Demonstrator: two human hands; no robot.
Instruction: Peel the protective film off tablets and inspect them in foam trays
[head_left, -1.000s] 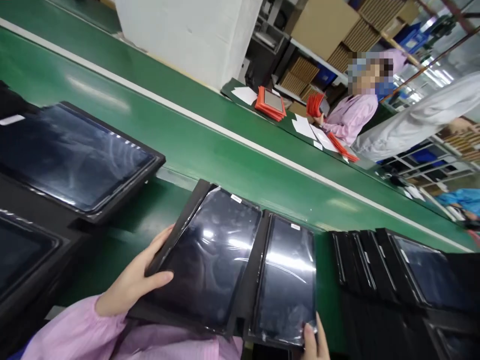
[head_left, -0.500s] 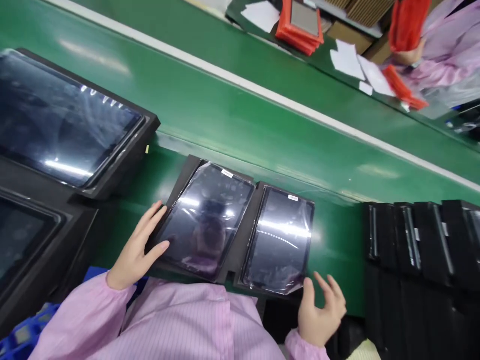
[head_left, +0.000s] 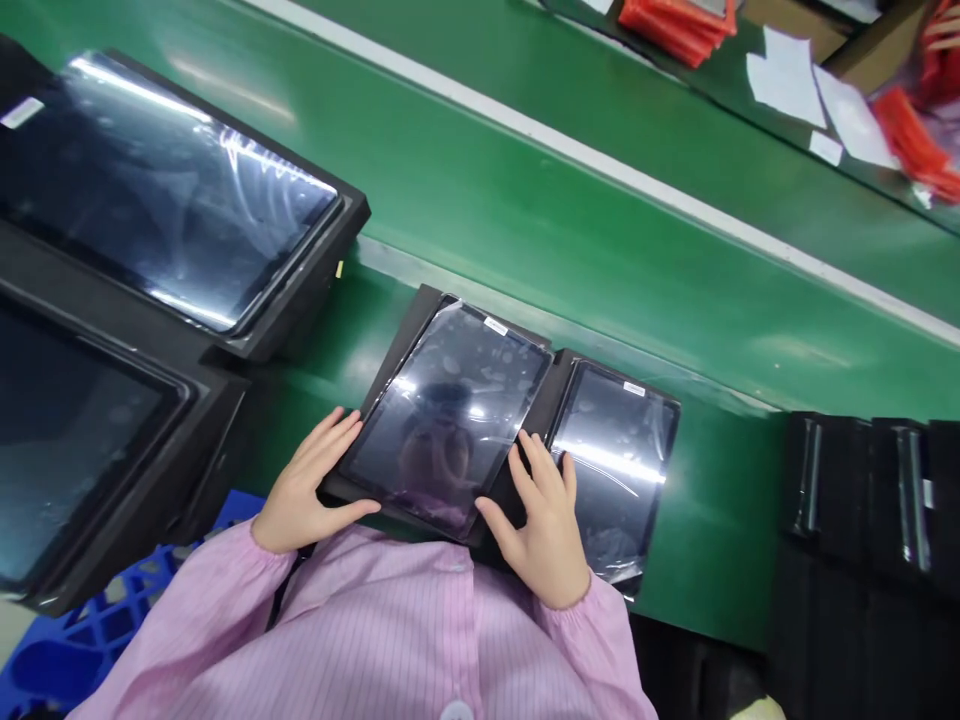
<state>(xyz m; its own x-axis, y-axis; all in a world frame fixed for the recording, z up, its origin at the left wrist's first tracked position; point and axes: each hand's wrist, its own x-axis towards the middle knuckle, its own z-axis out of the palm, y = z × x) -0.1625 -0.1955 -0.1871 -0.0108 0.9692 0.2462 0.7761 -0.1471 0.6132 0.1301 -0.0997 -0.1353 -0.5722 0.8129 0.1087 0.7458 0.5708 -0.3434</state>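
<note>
A tablet (head_left: pixel 450 420) under clear film, with a white label near its top edge, lies tilted on a black foam tray (head_left: pixel 411 318) in front of me. My left hand (head_left: pixel 311 485) rests at its left edge, fingers spread. At its lower right edge is my right hand (head_left: pixel 540 520), fingers apart, partly over the black foam between the two tablets. Neither hand is closed around anything. A second film-covered tablet (head_left: pixel 619 470) lies just to the right, its lower left part hidden by my right hand.
Larger screens (head_left: pixel 187 190) in black foam trays are stacked at left, above a blue plastic crate (head_left: pixel 97 620). Black foam holders with upright devices (head_left: pixel 907 490) stand at right. Across the green bench are red pouches (head_left: pixel 682 30), white papers (head_left: pixel 787 80) and part of another person's hand.
My right hand has moved left, from the right tablet's lower corner to the left tablet's right edge. My left hand stays by the left edge. The whole view has shifted.
</note>
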